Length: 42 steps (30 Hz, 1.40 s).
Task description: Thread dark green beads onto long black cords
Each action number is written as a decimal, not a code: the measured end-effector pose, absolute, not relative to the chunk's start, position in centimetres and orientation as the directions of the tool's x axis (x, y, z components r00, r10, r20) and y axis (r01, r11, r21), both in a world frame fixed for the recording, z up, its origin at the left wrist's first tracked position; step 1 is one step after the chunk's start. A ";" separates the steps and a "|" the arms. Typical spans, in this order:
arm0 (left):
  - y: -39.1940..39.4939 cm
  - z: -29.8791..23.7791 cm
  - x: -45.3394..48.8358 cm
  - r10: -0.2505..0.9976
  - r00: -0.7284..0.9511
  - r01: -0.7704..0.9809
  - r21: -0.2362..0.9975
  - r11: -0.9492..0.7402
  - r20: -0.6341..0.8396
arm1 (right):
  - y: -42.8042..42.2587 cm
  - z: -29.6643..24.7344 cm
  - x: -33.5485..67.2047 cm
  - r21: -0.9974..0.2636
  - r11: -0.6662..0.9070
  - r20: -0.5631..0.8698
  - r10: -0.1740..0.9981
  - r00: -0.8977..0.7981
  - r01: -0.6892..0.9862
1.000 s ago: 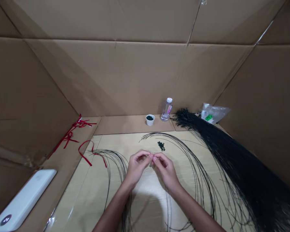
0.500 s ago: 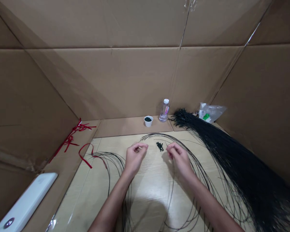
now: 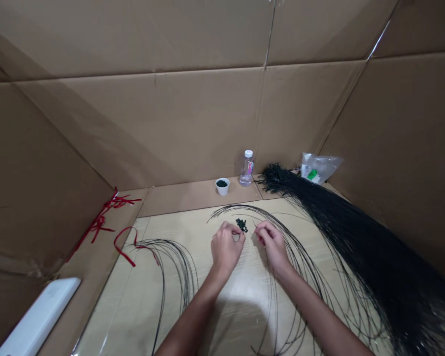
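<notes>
A small pile of dark beads (image 3: 241, 225) lies on the pale tabletop. My left hand (image 3: 227, 247) is at the pile's near left edge, fingers pinched together; whatever is between the fingertips is too small to make out. My right hand (image 3: 271, 243), just right of the beads, pinches a thin dark cord, whose tip pokes up past the fingers while its length hangs toward me. Behind and right of that hand arcs a bundle of similar dark cords (image 3: 282, 225). Another curved bunch of cords (image 3: 178, 247) lies left of my left arm, near a red ribbon (image 3: 124, 252).
A white cup of dark beads (image 3: 222, 187) and a clear bottle (image 3: 246, 170) stand at the back. A thick mass of black cords (image 3: 341, 222) fills the right side, beside a plastic bag (image 3: 321, 168). Red bows (image 3: 106, 217) and a white device (image 3: 40, 319) sit left. Cardboard walls surround the table.
My left hand has moved right and slightly toward me, to the bead pile. My right hand stays near the same place with its cord. The view has shifted slightly.
</notes>
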State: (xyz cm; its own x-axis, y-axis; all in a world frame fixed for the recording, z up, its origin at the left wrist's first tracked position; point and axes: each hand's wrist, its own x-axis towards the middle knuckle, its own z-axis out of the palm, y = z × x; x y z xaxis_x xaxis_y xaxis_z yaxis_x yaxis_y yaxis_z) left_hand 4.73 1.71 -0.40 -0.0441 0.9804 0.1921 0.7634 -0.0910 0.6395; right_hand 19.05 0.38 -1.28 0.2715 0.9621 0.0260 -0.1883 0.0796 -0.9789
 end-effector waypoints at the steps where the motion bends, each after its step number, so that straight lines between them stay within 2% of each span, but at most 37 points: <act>1: 1.7 -0.4 4.6 0.980 -0.041 0.763 0.639 -0.094 0.193 | 0.4 -1.2 19.0 -0.979 0.079 0.028 0.965 0.261 -0.185; 13: 1.8 -0.1 4.9 0.981 0.000 0.806 0.580 -0.115 0.195 | 0.2 -1.3 18.8 -0.983 0.087 0.050 0.974 0.221 -0.159; 29: 2.7 -0.2 5.1 0.976 -0.004 0.794 0.594 -0.129 0.217 | 0.2 -1.1 18.7 -0.985 0.065 0.031 0.977 0.210 -0.159; 32: 2.6 -0.2 4.5 0.979 0.002 0.668 0.728 -0.155 0.206 | 0.3 -0.9 18.8 -0.987 0.063 0.031 0.977 0.211 -0.146; 36: 1.7 -0.5 2.3 0.999 -0.015 0.209 0.978 -0.028 0.032 | -0.1 -0.7 18.5 -0.990 0.071 0.049 0.983 0.179 -0.118; 39: 0.7 -0.7 0.3 0.991 0.083 -0.071 0.991 0.113 -0.107 | -0.8 -0.5 17.9 -0.994 0.060 0.055 0.997 0.061 -0.094; 42: 0.1 -0.6 -0.9 0.986 0.119 -0.186 0.973 0.136 -0.115 | -1.5 -0.5 17.1 -0.996 0.024 0.031 0.997 -0.074 -0.087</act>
